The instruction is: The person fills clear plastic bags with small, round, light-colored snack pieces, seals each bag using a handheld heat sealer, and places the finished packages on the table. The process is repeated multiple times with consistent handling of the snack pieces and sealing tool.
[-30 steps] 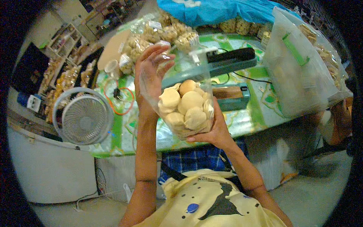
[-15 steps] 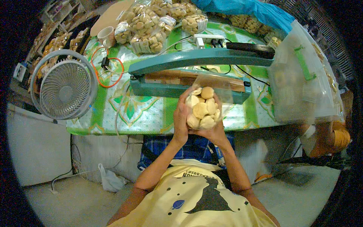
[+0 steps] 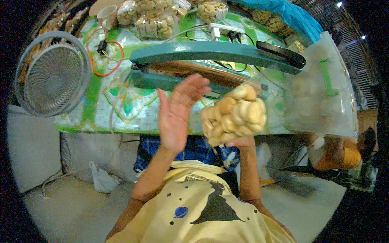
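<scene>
My right hand [image 3: 244,143] grips the lower end of a clear plastic bag of cookies [image 3: 235,115], round and pale golden. The bag is tilted above the table's front edge, its fingers mostly hidden behind it. To the left of the bag, my left hand [image 3: 177,115] is raised with its palm showing and fingers stretched out, slightly blurred and holding nothing. Just beyond both hands lies a teal bag sealer [image 3: 190,52] with a long arm and a black handle [image 3: 281,54]. Its arm is raised off the base, leaving a gap.
A grey fan [image 3: 56,79] stands at left near an orange cord [image 3: 118,47]. Behind the sealer are a white power strip [image 3: 227,30], filled cookie bags [image 3: 156,25] and a cup [image 3: 107,17]. A translucent plastic bin [image 3: 316,105] is at right; below it shows another person's orange clothing [image 3: 342,158].
My left hand has let go of the bag and moved left, opening. My right hand has carried the bag rightward and tilted it. The whole view has shifted slightly.
</scene>
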A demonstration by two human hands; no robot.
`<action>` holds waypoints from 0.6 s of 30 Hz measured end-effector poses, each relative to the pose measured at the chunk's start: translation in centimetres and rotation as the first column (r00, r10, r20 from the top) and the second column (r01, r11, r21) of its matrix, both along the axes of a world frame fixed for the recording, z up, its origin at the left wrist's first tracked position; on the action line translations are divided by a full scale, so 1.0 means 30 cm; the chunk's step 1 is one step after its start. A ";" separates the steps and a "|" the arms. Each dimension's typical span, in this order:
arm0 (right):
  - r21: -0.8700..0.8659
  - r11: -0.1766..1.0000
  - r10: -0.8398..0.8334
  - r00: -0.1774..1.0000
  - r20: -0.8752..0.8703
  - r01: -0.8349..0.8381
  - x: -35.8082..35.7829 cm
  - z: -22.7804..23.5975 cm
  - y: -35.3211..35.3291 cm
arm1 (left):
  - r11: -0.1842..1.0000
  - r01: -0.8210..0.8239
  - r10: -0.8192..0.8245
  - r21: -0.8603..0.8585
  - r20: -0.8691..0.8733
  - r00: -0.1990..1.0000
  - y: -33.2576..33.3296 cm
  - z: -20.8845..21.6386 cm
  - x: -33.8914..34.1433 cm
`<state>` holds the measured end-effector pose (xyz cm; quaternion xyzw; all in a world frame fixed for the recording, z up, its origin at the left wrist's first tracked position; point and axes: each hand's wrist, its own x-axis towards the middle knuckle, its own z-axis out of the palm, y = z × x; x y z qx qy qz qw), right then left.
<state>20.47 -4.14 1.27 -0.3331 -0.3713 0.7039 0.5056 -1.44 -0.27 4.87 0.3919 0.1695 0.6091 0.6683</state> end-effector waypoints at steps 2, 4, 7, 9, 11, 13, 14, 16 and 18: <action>0.029 0.991 -0.130 0.990 -0.048 0.131 0.056 0.027 0.007 | 0.993 -0.017 0.021 -0.120 0.034 0.999 0.007 0.027 -0.020; 0.102 0.961 -0.255 0.966 -0.034 0.257 0.086 0.071 0.024 | 0.978 0.062 -0.051 -0.197 0.063 0.997 -0.020 0.049 -0.014; 0.208 0.908 -0.371 0.929 -0.007 0.364 0.108 0.151 0.041 | 0.928 0.318 -0.297 -0.194 0.132 0.946 -0.090 0.069 0.035; 0.255 0.881 -0.416 0.909 0.018 0.398 0.122 0.186 0.046 | 0.880 0.453 -0.428 -0.142 0.176 0.887 -0.124 0.078 0.076; 0.277 0.868 -0.445 0.893 0.067 0.411 0.138 0.195 0.046 | 0.883 0.462 -0.442 -0.084 0.183 0.878 -0.142 0.087 0.124; 0.298 0.861 -0.464 0.877 0.128 0.412 0.147 0.189 0.041 | 0.911 0.411 -0.404 -0.030 0.137 0.904 -0.144 0.094 0.182; 0.307 0.860 -0.468 0.870 0.158 0.407 0.146 0.186 0.035 | 0.919 0.388 -0.373 -0.066 0.168 0.913 -0.153 0.097 0.202; 0.350 0.858 -0.477 0.838 0.267 0.377 0.139 0.205 0.014 | 0.910 0.364 -0.298 -0.197 0.299 0.907 -0.167 0.094 0.234; 0.491 0.824 -0.523 0.715 0.464 0.284 0.127 0.269 -0.013 | 0.863 0.482 -0.339 -0.150 0.535 0.774 -0.154 0.069 0.227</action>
